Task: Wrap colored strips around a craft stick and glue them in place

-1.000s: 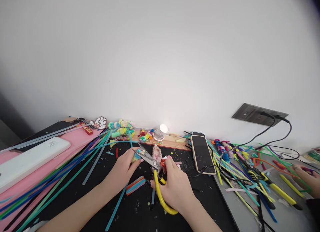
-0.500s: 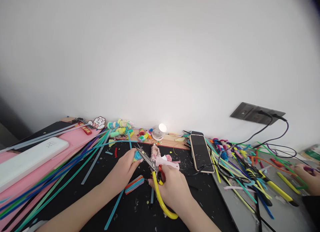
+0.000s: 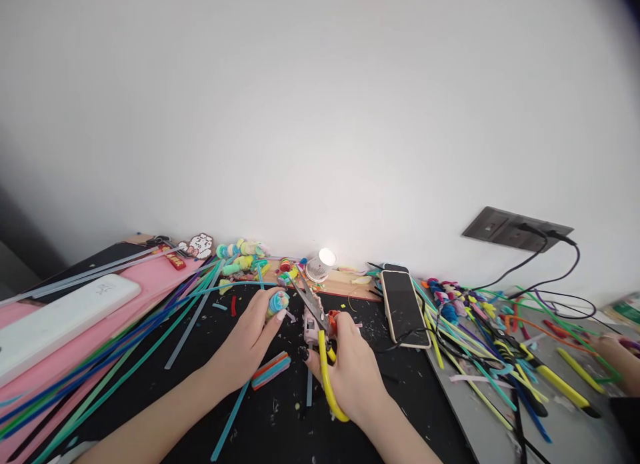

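Between the fingertips and thumb of my left hand [image 3: 253, 337] is a small fuzzy roll [image 3: 278, 303] in blue, yellow and pink. My right hand [image 3: 345, 367] is closed around yellow-handled scissors [image 3: 327, 384], whose blades point up and to the left, apart from the roll. Behind the scissors lies a pale pink device [image 3: 311, 327], partly hidden by the blades and my hand. A short bundle of orange and blue strips [image 3: 271, 370] rests on the black mat between my wrists.
Long fuzzy stems [image 3: 125, 344] spread across the left side near a white box [image 3: 70, 324]. A paper cup [image 3: 320, 267] stands by the wall. To the right lie a phone [image 3: 404, 307], yellow-black pliers [image 3: 555, 381] and cables. Another person's hand [image 3: 617, 357] shows at the far right.
The scissors have moved away from the roll, and their blades have turned more upright. My left hand has tilted the roll so its end faces up. The other person's hand has shifted slightly.
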A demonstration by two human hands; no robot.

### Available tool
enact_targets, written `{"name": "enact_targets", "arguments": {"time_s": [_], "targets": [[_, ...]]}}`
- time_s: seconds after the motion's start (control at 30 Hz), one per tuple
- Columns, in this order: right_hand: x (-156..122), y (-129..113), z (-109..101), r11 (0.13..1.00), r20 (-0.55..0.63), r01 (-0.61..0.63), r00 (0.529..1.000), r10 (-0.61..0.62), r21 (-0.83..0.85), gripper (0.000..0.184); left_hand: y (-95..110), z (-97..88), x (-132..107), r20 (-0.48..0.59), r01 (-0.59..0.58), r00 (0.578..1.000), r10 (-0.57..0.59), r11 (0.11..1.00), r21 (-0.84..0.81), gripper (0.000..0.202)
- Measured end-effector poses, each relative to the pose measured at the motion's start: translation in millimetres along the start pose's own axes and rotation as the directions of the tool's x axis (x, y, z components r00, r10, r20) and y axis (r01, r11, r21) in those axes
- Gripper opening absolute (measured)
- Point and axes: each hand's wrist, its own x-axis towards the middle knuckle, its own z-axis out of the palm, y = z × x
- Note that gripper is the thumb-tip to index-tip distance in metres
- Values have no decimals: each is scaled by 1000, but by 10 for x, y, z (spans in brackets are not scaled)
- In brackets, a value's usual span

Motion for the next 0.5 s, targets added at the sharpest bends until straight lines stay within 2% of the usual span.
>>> {"name": "enact_targets", "arguments": {"time_s": [0.27,0.5], "targets": [[-33,-38,12,990,45,7,999,-1,-141,30,-43,15,16,-15,112,994,-111,994,14,13],[-34,-3,25,982,16,25,1000,-23,-185,32,-26,19,15,-29,145,989,-144,988,46,14]]}}
